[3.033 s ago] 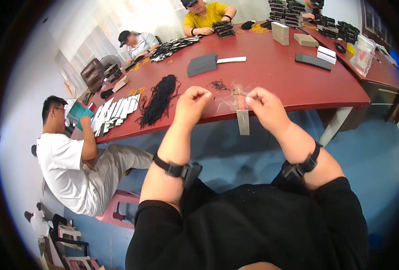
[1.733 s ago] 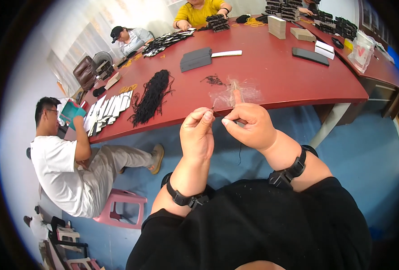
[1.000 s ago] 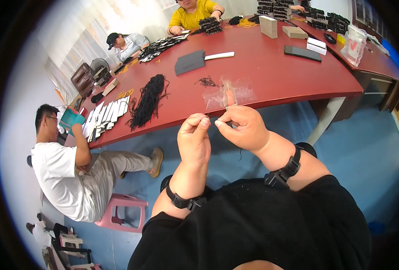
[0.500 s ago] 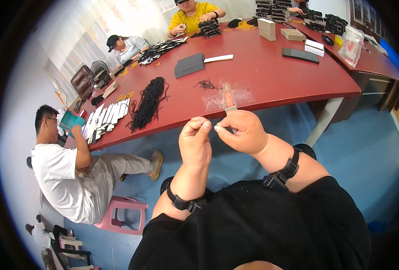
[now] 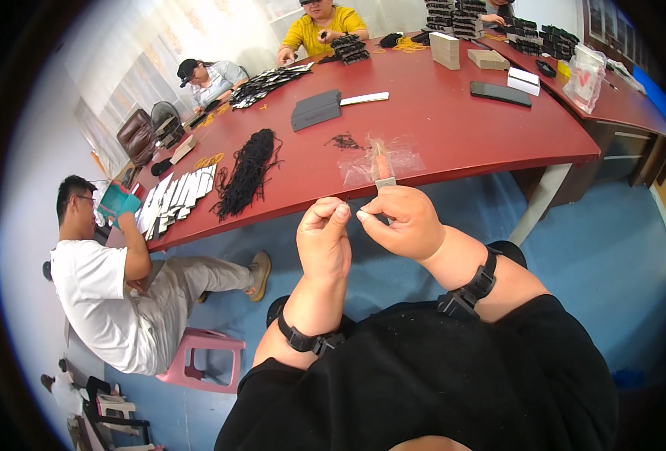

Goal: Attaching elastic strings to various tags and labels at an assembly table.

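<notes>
Just in front of the red table's near edge, my left hand and my right hand are raised close together. Both are closed, thumb pressed to forefinger in a pinch. A tiny dark, thread-like bit shows between the fingertips, too small to name. Beyond the right hand, at the table edge, lies an orange strip-like thing with a greyish end, on crumpled clear plastic film. A scatter of small black bits is just past the film. To the left rests a thick bundle of black cords.
The red table holds white cards, a dark grey sleeve with a white strip, a dark phone-like slab and cardboard blocks. A person in white sits left on a pink stool; others work behind the table.
My hands hold almost the same pinch, with barely any shift. Across the table, the person in yellow has moved their hands, one now lower beside the black stack.
</notes>
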{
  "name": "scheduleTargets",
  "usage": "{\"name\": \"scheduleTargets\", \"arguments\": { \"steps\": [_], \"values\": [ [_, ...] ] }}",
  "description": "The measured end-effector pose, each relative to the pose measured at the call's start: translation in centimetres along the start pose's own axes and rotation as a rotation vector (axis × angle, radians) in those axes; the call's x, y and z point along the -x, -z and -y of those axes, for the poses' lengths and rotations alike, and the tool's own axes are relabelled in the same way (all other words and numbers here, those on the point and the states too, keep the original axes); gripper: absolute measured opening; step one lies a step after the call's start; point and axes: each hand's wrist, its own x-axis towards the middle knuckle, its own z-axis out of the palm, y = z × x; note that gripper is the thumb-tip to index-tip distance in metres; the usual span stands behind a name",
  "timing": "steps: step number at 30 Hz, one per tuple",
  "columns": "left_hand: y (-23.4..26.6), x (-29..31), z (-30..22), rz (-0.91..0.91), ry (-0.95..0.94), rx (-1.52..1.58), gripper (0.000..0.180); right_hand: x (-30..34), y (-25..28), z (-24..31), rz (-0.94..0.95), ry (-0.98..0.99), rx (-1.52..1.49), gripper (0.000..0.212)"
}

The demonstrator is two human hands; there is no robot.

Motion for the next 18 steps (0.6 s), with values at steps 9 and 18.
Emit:
{"name": "scheduleTargets", "arguments": {
  "steps": [9, 18],
  "values": [
    [-0.6, 0.2, 0.0, 0.053, 0.004, 0.015, 0.007, 0.5, -1.1, 0.2, -0.027, -0.267, -0.209, 0.015],
    [-0.9, 0.1, 0.2, 0.052, -0.005, -0.094, 0.005, 0.8, -1.6, -0.6, -0.009, -0.667, -0.734, 0.015]
  ]
}}
